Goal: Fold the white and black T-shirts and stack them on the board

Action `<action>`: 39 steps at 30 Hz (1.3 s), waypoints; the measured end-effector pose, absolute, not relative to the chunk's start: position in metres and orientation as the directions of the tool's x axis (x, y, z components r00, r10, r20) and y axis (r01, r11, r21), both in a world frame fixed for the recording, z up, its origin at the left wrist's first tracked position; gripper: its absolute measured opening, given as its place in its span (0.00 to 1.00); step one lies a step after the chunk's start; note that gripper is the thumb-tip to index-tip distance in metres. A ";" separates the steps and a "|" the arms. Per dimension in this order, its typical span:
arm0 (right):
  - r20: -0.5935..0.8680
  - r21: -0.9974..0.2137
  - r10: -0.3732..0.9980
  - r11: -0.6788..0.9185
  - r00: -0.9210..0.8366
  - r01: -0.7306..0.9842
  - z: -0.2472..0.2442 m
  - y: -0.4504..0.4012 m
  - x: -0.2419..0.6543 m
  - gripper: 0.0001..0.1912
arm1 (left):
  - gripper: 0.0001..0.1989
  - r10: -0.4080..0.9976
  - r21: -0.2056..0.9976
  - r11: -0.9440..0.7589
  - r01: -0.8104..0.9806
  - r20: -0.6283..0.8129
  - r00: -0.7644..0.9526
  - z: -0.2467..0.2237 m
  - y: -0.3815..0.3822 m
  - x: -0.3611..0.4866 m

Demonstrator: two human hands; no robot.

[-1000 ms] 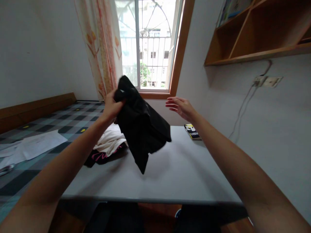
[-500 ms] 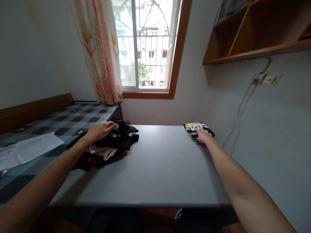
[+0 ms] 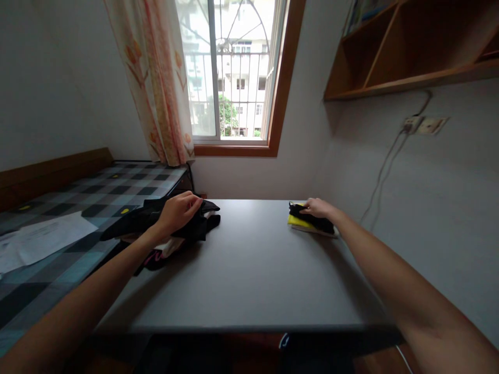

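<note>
On the left half of the desk lies a loose pile of clothes [image 3: 191, 228], mostly black with some cream and pink showing. My left hand [image 3: 180, 212] is over this pile, its fingers curled together; whether cloth is pinched in them is hidden. Toward the far right of the desk, my right hand [image 3: 320, 208] has its fingers closed on a folded garment [image 3: 312, 222], black and yellow with a pale lower layer. The fingers grip its upper black part.
The grey desk [image 3: 257, 280] stretches between the two hands. A bed with a checked cover [image 3: 144, 179] adjoins it on the left, holding white papers [image 3: 58, 236]. Wooden shelves [image 3: 390, 57] overhang at right, above a wall socket [image 3: 423, 124] with hanging cables.
My right hand has closed on the folded garment, whose printed top has turned out of sight, showing yellow and black. My left hand has moved slightly right and its fingers have curled in.
</note>
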State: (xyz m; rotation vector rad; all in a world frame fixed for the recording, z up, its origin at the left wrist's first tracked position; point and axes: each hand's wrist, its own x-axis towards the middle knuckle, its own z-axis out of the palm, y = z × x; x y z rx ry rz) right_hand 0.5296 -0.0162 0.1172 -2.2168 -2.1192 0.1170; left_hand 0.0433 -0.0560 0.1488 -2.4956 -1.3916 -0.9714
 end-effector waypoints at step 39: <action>0.525 -0.530 0.740 0.670 -0.419 0.520 0.166 -0.083 0.346 0.09 | 0.19 0.882 0.935 -0.350 -0.055 0.349 0.317 0.187 -0.055 0.138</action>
